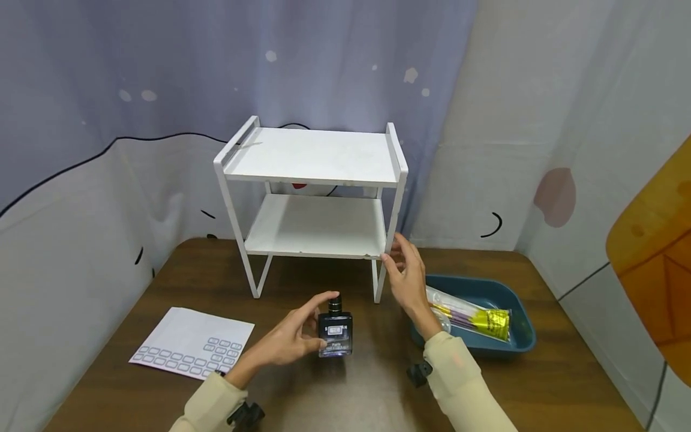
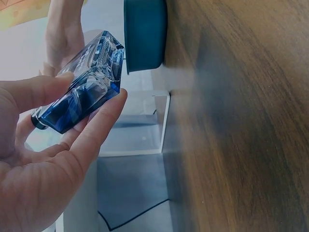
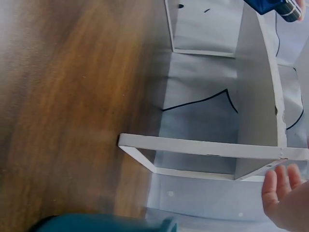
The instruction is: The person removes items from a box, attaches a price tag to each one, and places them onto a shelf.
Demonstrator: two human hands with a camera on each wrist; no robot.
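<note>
A dark, square perfume bottle (image 1: 335,335) with a black cap is in my left hand (image 1: 294,336), held upright above the table in front of the shelf. In the left wrist view, the thumb and fingers pinch the bottle (image 2: 84,92), whose glass looks blue and clear. My right hand (image 1: 408,279) is at the right front leg of a white two-tier shelf (image 1: 318,225), level with the lower board. Loosely bent fingers of the right hand (image 3: 289,198) lie beside that leg in the right wrist view; whether they touch it I cannot tell.
On the right stands a blue-green tray (image 1: 520,327) holding a clear packet (image 1: 469,315) with purple sticks and a yellow end, partly behind the right forearm. A white sheet (image 1: 194,342) with printed boxes lies at left. Curtains hang behind the wooden table (image 1: 372,390).
</note>
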